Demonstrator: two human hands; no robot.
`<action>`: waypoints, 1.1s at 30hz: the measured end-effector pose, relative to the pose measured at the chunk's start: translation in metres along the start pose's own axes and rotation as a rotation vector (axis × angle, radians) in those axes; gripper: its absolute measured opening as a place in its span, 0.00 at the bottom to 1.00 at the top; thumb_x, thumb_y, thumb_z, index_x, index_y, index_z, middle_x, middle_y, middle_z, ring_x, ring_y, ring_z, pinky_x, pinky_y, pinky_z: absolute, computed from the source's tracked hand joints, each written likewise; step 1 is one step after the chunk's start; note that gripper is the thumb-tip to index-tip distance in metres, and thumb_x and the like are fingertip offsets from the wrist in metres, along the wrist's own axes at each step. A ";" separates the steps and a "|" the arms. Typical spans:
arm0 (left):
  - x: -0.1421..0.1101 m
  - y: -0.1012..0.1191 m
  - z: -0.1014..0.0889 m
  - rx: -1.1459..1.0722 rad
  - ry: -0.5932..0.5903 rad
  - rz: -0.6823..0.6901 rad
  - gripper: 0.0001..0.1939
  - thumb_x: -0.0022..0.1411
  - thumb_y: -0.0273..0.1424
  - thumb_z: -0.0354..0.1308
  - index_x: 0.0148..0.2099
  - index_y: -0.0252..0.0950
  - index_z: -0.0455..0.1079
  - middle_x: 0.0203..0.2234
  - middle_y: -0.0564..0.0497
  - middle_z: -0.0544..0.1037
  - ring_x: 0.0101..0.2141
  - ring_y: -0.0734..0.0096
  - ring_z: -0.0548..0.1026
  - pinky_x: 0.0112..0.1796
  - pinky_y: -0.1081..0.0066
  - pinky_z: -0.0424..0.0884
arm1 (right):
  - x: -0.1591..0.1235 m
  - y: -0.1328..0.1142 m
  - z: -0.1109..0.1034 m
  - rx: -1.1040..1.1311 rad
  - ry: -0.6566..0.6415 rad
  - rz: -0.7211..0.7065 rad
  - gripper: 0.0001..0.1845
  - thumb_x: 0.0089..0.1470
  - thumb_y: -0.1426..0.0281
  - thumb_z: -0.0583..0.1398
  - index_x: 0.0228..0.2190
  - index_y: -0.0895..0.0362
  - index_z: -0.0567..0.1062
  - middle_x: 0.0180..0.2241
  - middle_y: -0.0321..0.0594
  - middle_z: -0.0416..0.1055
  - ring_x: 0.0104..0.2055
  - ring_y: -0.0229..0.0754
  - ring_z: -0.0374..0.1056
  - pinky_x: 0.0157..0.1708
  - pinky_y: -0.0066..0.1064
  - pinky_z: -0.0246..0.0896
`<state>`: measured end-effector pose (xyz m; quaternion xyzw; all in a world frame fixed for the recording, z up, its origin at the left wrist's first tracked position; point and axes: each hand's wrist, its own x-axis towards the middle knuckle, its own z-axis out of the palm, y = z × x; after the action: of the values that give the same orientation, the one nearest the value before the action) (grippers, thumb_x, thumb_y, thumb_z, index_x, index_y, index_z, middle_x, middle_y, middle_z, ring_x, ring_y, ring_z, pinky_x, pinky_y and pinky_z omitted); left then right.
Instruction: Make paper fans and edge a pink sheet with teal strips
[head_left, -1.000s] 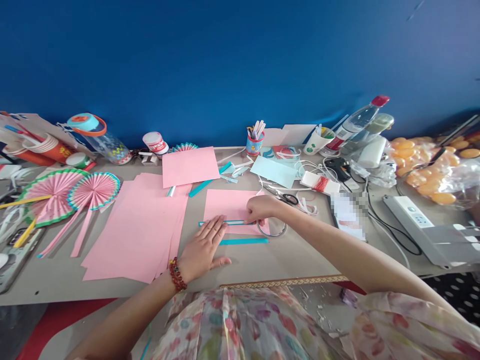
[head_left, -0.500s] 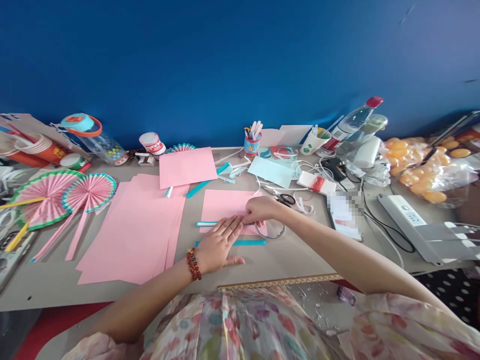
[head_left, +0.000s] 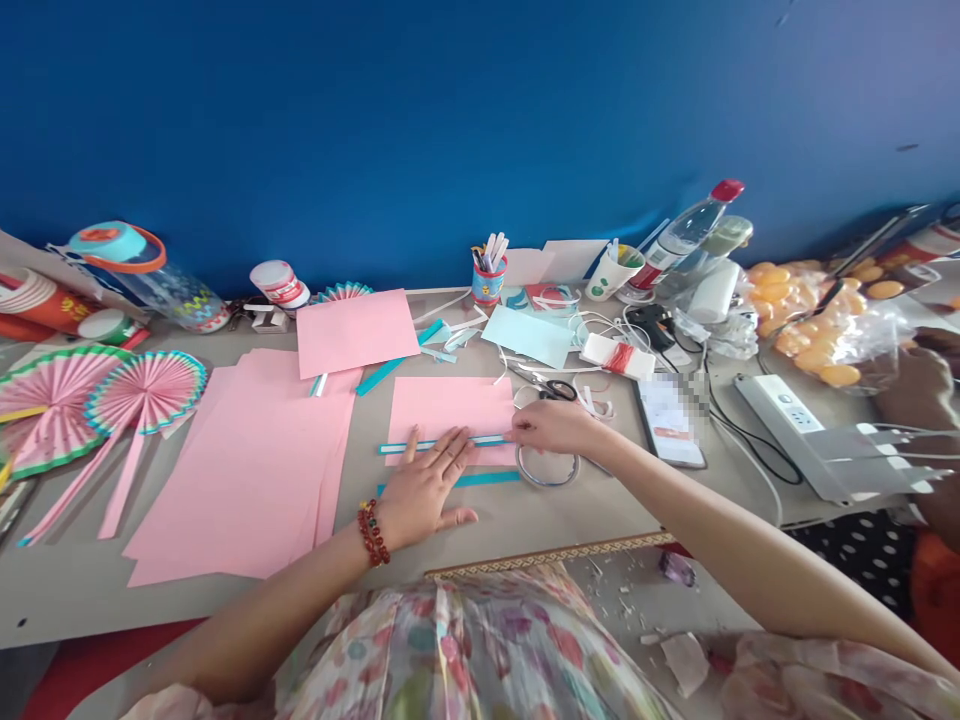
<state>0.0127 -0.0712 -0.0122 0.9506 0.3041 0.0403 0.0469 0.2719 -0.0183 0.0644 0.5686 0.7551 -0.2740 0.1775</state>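
A blue paper strip with a narrow white band of tape along it lies across a small pink sheet. My left hand rests palm down with fingers spread, its fingertips pressing on that strip. At the strip's right end, my right hand is closed in a pinch on a thin, ring-shaped roll of tape. The exact grip is partly hidden by the fingers. A second blue strip lies on the table below the pink sheet, partly under my left hand.
Scissors lie just behind my right hand, a phone to its right. Larger pink sheets are stacked at left, beside folded paper fans. Farther right are a power strip and a bag of orange balls.
My left hand first slid right along the strip, then back left with its fingers spread wider. My right hand and the tape roll have shifted right. The view has turned slightly right.
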 end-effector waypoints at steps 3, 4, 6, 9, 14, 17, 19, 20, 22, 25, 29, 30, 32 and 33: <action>0.000 0.000 -0.001 -0.003 0.003 0.006 0.45 0.67 0.59 0.35 0.73 0.34 0.40 0.69 0.41 0.50 0.69 0.56 0.47 0.65 0.43 0.29 | -0.002 -0.003 0.002 -0.007 0.011 0.059 0.19 0.62 0.58 0.54 0.29 0.55 0.78 0.30 0.40 0.78 0.34 0.43 0.72 0.27 0.27 0.52; 0.000 0.001 -0.002 -0.006 0.005 0.009 0.45 0.67 0.59 0.36 0.73 0.33 0.40 0.69 0.41 0.50 0.69 0.55 0.47 0.65 0.42 0.30 | -0.003 -0.004 0.003 -0.017 0.019 0.079 0.19 0.62 0.57 0.54 0.30 0.55 0.78 0.31 0.42 0.78 0.35 0.44 0.73 0.28 0.27 0.54; 0.000 0.001 -0.003 -0.013 0.012 0.008 0.45 0.66 0.59 0.36 0.73 0.33 0.40 0.69 0.40 0.51 0.69 0.55 0.48 0.65 0.42 0.31 | -0.002 -0.006 0.005 -0.040 0.042 0.110 0.18 0.61 0.56 0.55 0.33 0.55 0.79 0.35 0.45 0.79 0.38 0.48 0.73 0.30 0.28 0.57; 0.001 0.001 -0.004 -0.021 0.023 0.002 0.45 0.66 0.59 0.38 0.73 0.35 0.40 0.69 0.41 0.52 0.68 0.54 0.48 0.65 0.42 0.33 | -0.002 -0.007 0.009 -0.071 0.068 0.129 0.18 0.60 0.57 0.55 0.36 0.56 0.79 0.40 0.49 0.78 0.42 0.52 0.73 0.34 0.30 0.61; 0.001 0.002 -0.004 -0.036 0.020 -0.001 0.45 0.66 0.59 0.38 0.73 0.35 0.41 0.69 0.40 0.51 0.68 0.53 0.48 0.65 0.42 0.33 | -0.001 -0.008 0.013 -0.111 0.069 0.129 0.19 0.60 0.57 0.55 0.38 0.56 0.80 0.40 0.50 0.77 0.44 0.52 0.74 0.36 0.31 0.64; 0.001 0.002 -0.004 -0.051 0.014 -0.006 0.44 0.66 0.59 0.38 0.73 0.35 0.42 0.69 0.40 0.51 0.68 0.54 0.48 0.65 0.42 0.32 | 0.001 -0.008 0.014 -0.128 0.066 0.123 0.19 0.59 0.57 0.56 0.37 0.57 0.80 0.40 0.51 0.78 0.44 0.54 0.74 0.36 0.33 0.65; 0.000 0.001 -0.006 -0.067 0.011 -0.008 0.44 0.67 0.59 0.37 0.73 0.35 0.44 0.69 0.39 0.51 0.68 0.54 0.49 0.65 0.43 0.32 | 0.002 -0.008 0.013 -0.138 0.066 0.117 0.19 0.59 0.57 0.56 0.37 0.57 0.80 0.40 0.50 0.78 0.44 0.55 0.74 0.36 0.34 0.65; 0.001 0.001 -0.008 -0.076 0.008 -0.010 0.43 0.67 0.59 0.37 0.72 0.35 0.45 0.69 0.39 0.52 0.68 0.54 0.49 0.65 0.43 0.32 | 0.002 -0.008 0.013 -0.142 0.066 0.114 0.19 0.59 0.57 0.56 0.37 0.56 0.80 0.40 0.50 0.78 0.44 0.56 0.74 0.36 0.34 0.66; 0.003 0.001 -0.011 -0.093 0.010 -0.021 0.43 0.67 0.58 0.36 0.72 0.34 0.46 0.69 0.38 0.53 0.68 0.55 0.51 0.66 0.46 0.34 | 0.003 -0.009 0.012 -0.149 0.066 0.108 0.19 0.59 0.57 0.56 0.37 0.56 0.80 0.40 0.50 0.78 0.44 0.57 0.74 0.36 0.35 0.66; 0.010 0.002 -0.015 -0.102 0.022 0.017 0.44 0.68 0.58 0.36 0.72 0.31 0.43 0.69 0.39 0.51 0.69 0.57 0.48 0.66 0.50 0.35 | 0.002 -0.010 0.011 -0.155 0.064 0.102 0.20 0.59 0.56 0.55 0.37 0.56 0.81 0.41 0.50 0.78 0.44 0.56 0.74 0.36 0.36 0.66; 0.025 0.002 -0.008 -0.113 0.006 0.154 0.45 0.67 0.58 0.36 0.73 0.30 0.42 0.70 0.41 0.48 0.69 0.59 0.46 0.67 0.57 0.40 | 0.001 -0.011 0.010 -0.153 0.068 0.095 0.20 0.59 0.56 0.55 0.37 0.56 0.81 0.42 0.51 0.78 0.44 0.54 0.74 0.37 0.34 0.66; 0.028 0.002 -0.005 -0.116 0.001 0.179 0.46 0.66 0.59 0.37 0.73 0.30 0.42 0.70 0.40 0.48 0.69 0.59 0.47 0.66 0.58 0.41 | 0.001 -0.011 0.010 -0.150 0.069 0.095 0.20 0.59 0.57 0.55 0.37 0.57 0.81 0.41 0.51 0.78 0.44 0.54 0.74 0.37 0.34 0.66; 0.032 0.001 0.002 -0.115 -0.008 0.225 0.49 0.65 0.61 0.39 0.73 0.30 0.41 0.70 0.39 0.48 0.69 0.58 0.47 0.66 0.58 0.42 | 0.001 -0.010 0.009 -0.143 0.070 0.099 0.20 0.59 0.58 0.55 0.37 0.57 0.81 0.41 0.51 0.78 0.44 0.54 0.74 0.37 0.33 0.65; 0.033 0.000 0.004 -0.112 -0.011 0.244 0.49 0.64 0.61 0.39 0.73 0.30 0.40 0.70 0.38 0.48 0.69 0.57 0.47 0.66 0.57 0.42 | 0.001 -0.009 0.009 -0.136 0.067 0.100 0.20 0.59 0.57 0.55 0.37 0.58 0.81 0.40 0.51 0.78 0.43 0.54 0.74 0.37 0.33 0.65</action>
<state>0.0403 -0.0522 -0.0146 0.9766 0.1834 0.0575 0.0964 0.2626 -0.0245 0.0583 0.6009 0.7482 -0.1937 0.2039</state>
